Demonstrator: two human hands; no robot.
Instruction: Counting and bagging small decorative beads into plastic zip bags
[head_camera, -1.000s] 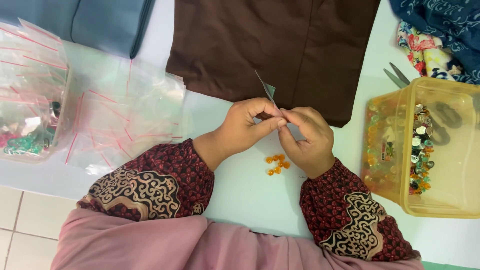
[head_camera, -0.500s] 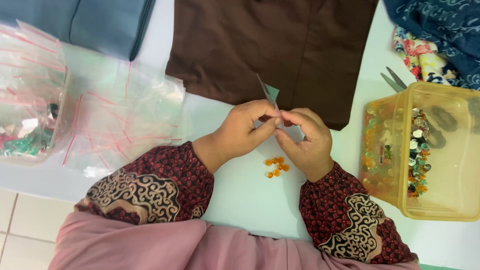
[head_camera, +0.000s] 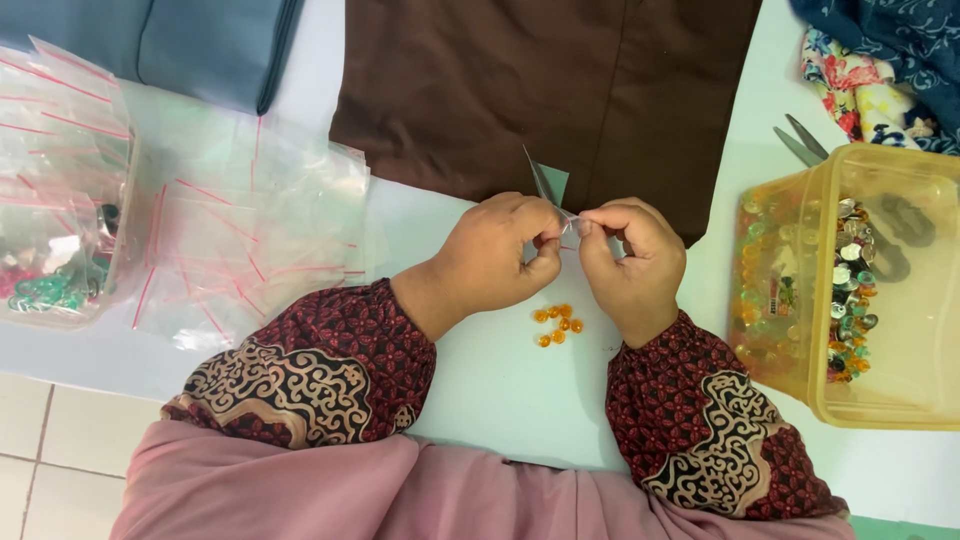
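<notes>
Left hand (head_camera: 497, 252) and right hand (head_camera: 630, 262) meet fingertip to fingertip, both pinching a small clear bag (head_camera: 548, 190) apparently to part its mouth, directly above the orange beads (head_camera: 556, 324) lying on the table (head_camera: 500, 400) between the wrists.

My view is bright and evenly lit, sharp throughout. Soft shadows sit under the hands (head_camera: 560, 260); faint glare glints on the plastic bags (head_camera: 240, 230).

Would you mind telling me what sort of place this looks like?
Probably a home sewing or craft table: folded brown fabric, a yellow tub of buttons with scissors behind it, and small zip bags. Both hands pinch a small clear bag above orange beads.
</notes>
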